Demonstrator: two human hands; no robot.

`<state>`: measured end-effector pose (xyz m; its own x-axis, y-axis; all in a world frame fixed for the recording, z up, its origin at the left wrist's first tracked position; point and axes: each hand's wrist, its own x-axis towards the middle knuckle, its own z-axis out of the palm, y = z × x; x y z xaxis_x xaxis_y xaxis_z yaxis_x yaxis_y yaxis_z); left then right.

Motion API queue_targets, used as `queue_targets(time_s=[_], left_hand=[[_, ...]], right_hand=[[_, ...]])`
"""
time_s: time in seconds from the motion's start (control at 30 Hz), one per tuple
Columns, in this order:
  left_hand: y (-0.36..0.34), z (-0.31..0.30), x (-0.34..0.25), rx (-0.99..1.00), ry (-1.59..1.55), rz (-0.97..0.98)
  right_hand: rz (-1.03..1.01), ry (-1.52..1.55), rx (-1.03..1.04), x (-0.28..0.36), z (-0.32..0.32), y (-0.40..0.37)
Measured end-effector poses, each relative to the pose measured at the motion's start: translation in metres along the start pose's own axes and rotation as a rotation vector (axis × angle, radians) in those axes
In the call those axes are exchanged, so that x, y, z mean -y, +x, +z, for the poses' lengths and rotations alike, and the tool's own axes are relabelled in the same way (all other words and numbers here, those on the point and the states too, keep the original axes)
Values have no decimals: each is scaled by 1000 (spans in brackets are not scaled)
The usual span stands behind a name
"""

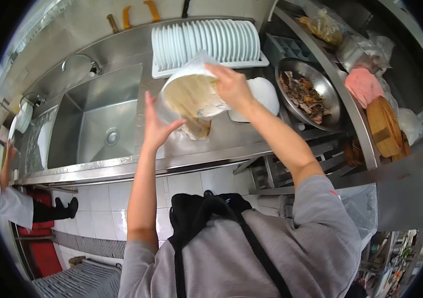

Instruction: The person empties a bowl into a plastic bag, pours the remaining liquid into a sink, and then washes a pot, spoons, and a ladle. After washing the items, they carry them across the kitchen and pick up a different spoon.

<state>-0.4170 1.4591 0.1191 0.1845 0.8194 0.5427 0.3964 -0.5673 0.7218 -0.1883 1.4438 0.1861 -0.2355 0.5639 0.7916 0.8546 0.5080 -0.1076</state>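
Note:
My right hand [232, 88] grips the rim of a large white bowl [184, 92], tipped so its opening faces me. Brownish, cloudy residue coats the bowl's inside, and a small patterned patch shows near its lower rim. At the bowl's left side is my left hand [159, 123], its fingers spread and its thumb pointing right below the bowl. Under the lower rim, a brown, wet-looking mass with pale edges [197, 130] lies on the steel counter. A stack of white dishes [262, 97] stands right behind my right wrist.
A rack of white plates [206, 44] stands at the back. To the left is a steel sink [97, 116] with a faucet [92, 69]. A metal bowl of dark food scraps [308, 97] sits right, beside a shelf edge [328, 64]. Another person [15, 198] works far left.

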Motion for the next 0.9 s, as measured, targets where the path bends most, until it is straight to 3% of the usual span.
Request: queue_targets(time_s=[0.1, 0.23, 0.3, 0.37, 0.43, 0.5, 0.53, 0.6, 0.67, 0.7, 0.77, 0.8, 0.9], left_hand=[[29, 20, 7, 108, -238, 18], [52, 32, 1, 74, -238, -21], [64, 33, -2, 69, 53, 9], [75, 32, -9, 124, -51, -34], [82, 28, -9, 177, -158, -62], [82, 20, 6, 211, -178, -82], [79, 9, 16, 206, -175, -89], [70, -26, 36, 447, -83, -150], [52, -59, 59, 226, -188, -313], [47, -70, 55, 221, -179, -329], [36, -99, 43, 72, -103, -135], [34, -103, 33, 74, -162, -64], [26, -111, 2, 131, -58, -172]], right_hand=[[-14, -25, -61, -11, -9, 14], [4, -60, -168, -28, -21, 23], [131, 68, -152, -27, -31, 29], [508, 221, -77, -40, -33, 31], [755, 354, 37, -60, -36, 34], [1030, 714, 27, -85, -31, 31], [1114, 783, 101, -98, -31, 29], [1217, 783, 123, -116, -22, 21], [1368, 777, 184, -117, -10, 16], [1371, 787, 201, -114, 2, 11], [1392, 871, 286, -108, 37, -7], [1388, 857, 359, -102, 57, -14], [1385, 809, 440, -74, 100, -32]])
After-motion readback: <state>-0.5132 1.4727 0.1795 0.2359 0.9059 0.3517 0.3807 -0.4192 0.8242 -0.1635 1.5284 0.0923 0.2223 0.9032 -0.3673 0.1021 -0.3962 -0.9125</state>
